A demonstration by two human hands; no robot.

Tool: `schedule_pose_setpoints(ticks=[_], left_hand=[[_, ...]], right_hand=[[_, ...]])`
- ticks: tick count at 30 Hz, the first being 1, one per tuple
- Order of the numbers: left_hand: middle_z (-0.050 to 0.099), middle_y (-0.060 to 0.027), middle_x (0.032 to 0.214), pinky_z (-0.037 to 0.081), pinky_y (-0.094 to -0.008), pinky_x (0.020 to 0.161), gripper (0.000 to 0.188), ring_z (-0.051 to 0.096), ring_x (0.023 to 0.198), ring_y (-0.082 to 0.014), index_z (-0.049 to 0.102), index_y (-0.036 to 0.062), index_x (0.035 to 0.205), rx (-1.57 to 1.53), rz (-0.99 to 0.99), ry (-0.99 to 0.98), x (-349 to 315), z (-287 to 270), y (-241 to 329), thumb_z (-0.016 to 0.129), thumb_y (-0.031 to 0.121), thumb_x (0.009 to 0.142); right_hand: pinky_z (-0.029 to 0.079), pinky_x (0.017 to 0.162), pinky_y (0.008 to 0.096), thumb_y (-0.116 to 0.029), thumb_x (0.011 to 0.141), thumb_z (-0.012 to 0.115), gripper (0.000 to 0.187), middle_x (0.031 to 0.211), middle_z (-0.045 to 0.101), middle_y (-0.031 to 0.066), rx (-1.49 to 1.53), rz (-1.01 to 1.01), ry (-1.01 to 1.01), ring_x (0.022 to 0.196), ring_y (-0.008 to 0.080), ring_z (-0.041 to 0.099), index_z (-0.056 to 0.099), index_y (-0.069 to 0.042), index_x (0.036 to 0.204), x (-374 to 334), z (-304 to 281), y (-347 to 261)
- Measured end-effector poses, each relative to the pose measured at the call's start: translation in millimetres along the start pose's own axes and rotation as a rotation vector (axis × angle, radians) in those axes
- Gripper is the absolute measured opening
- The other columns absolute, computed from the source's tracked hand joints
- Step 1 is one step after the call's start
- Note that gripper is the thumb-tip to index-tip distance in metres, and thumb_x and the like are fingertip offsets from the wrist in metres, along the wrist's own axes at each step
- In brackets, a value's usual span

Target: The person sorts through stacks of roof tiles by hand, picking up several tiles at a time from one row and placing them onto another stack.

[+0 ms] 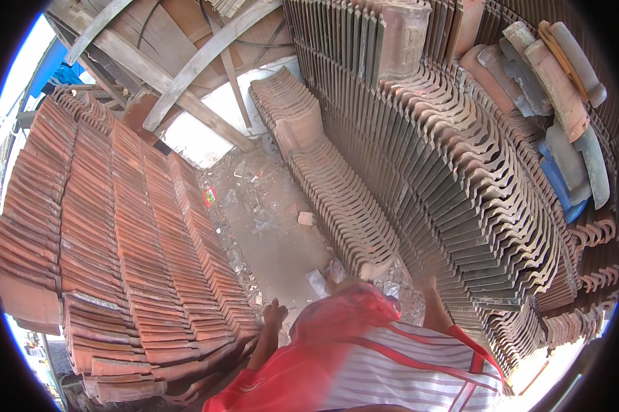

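My left hand hangs low beside the stack of red-orange roof tiles, apart from the tiles. Its fingers look curled in, and nothing shows in them. On the other side, my right hand is next to the tall wall of grey-brown roof tiles, which stand on edge in tight rows. That hand is smeared by motion, so its fingers and any contact with the tiles are unclear. Between the two sides lies a low row of curved tiles on the ground.
A narrow dirt floor with scattered litter runs between the stacks. A broken tile piece lies on it. Wooden beams slant across the far end. Loose ridge tiles and a blue piece rest atop the right stack.
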State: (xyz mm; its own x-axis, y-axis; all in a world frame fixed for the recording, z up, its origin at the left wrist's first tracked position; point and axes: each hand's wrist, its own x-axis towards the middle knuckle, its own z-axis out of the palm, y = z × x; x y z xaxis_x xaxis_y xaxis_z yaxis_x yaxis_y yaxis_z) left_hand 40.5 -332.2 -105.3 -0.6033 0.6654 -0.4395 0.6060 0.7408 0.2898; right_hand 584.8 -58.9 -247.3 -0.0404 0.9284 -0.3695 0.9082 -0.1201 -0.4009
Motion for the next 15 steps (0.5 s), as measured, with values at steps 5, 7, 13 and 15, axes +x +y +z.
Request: schedule_pose_setpoints(ticks=[5, 7, 13, 15], left_hand=[[0.065, -0.0176, 0.079, 0.052, -0.0367, 0.057, 0.048, 0.066, 0.067, -0.0247, 0.058, -0.0088, 0.098, -1.111, -0.497, -0.054, 55.2, -32.3, -71.9, 0.061, 0.038, 0.088], [0.065, -0.0175, 0.077, 0.052, -0.0362, 0.054, 0.051, 0.066, 0.065, -0.0238, 0.057, -0.0097, 0.098, -1.145, -0.541, -0.069, 62.1, -43.5, -70.3, 0.062, 0.039, 0.087], [0.064, -0.0207, 0.085, 0.057, -0.0364, 0.06, 0.052, 0.068, 0.073, -0.0272, 0.056, -0.0115, 0.1, -1.032, -0.566, 0.013, 129.3, -85.4, -76.1, 0.06, 0.039, 0.091], [0.065, -0.0186, 0.084, 0.057, -0.0352, 0.06, 0.05, 0.068, 0.073, -0.0263, 0.057, -0.01, 0.098, -1.018, -0.58, -0.003, 167.5, -83.8, -102.1, 0.059, 0.039, 0.092]], right_hand=[[0.055, 0.069, 0.04, -0.022, 0.087, 0.061, 0.029, 0.097, 0.069, 0.0108, 0.358, -0.096, -0.294, 0.079, 0.0242, 0.068, 0.064, -0.007, 0.112, 40.4, 23.6, -149.4], [0.055, 0.069, 0.0368, -0.025, 0.089, 0.063, 0.03, 0.091, 0.068, 0.0088, 0.812, 0.405, -0.369, 0.081, 0.0216, 0.067, 0.063, -0.005, 0.112, 51.1, -2.6, -208.7], [0.052, 0.054, 0.0311, -0.028, 0.092, 0.064, 0.034, 0.081, 0.066, 0.0095, 0.849, 0.193, -0.07, 0.067, 0.0182, 0.066, 0.062, 0.002, 0.107, 88.8, -41.2, -270.4], [0.053, 0.058, 0.0333, -0.03, 0.091, 0.065, 0.035, 0.081, 0.067, 0.0126, 0.766, 0.239, -0.034, 0.068, 0.0215, 0.067, 0.064, 0.003, 0.104, 113.5, -17.9, -274.7]])
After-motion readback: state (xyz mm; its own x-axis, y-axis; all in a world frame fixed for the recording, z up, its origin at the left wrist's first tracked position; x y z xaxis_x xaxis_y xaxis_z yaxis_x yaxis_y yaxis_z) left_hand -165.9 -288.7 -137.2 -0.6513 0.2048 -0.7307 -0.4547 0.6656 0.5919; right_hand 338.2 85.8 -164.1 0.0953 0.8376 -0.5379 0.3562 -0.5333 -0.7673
